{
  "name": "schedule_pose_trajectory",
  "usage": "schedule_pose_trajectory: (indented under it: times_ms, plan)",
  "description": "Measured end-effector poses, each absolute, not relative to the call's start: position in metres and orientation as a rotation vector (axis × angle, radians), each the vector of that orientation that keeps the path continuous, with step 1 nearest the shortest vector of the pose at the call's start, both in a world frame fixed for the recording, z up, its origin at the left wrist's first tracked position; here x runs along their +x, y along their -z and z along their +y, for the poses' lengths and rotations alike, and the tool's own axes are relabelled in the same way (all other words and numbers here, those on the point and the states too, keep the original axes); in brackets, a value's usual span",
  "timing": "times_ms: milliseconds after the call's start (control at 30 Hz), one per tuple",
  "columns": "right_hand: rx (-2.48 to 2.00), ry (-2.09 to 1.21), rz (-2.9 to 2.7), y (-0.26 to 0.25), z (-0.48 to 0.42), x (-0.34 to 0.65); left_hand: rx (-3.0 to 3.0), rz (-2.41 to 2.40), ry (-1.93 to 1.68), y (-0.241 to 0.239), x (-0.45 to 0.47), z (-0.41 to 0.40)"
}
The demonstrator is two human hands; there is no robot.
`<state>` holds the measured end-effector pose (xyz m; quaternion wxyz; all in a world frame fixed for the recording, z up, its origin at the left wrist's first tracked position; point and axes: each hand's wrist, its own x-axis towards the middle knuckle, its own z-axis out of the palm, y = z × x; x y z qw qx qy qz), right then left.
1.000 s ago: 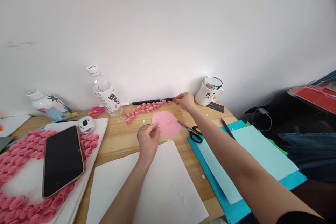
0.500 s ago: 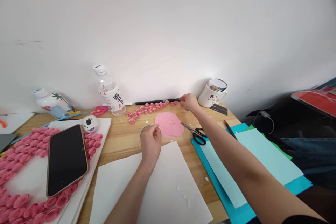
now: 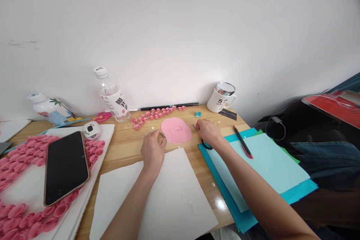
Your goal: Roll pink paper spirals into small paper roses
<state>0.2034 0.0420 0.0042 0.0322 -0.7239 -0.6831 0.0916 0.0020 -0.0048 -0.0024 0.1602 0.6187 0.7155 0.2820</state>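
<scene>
So I'm standing here eyeing the stack of flat pink paper circles [image 3: 177, 129]. Left hand [image 3: 153, 148] is just left of it, fingers curled narrow by a round, grey-rimmed thing [image 3: 163, 134]; right hand [image 3: 207, 131] is just right of it, bent over the black-handled metal scissors [image 3: 207, 147]. Honestly can't tell if either's gripping anything. My worry: scissors dragged left could snag the stack's edge, or a bumped left knuckle might fan the circles apart.
</scene>
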Motion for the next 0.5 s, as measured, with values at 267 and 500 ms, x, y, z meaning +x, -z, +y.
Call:
schedule_pose_trajectory:
  times_ms: [267,500]
  plan:
    - [-2.046,-0.509,-1.94,0.007,0.045,0.17,1.858,2.148,-0.957,0.011,-0.001,0.0]
    - [-1.826,-0.705,-1.778,0.018,0.053,0.172,1.823,1.903,-1.189,0.017,0.002,0.003]
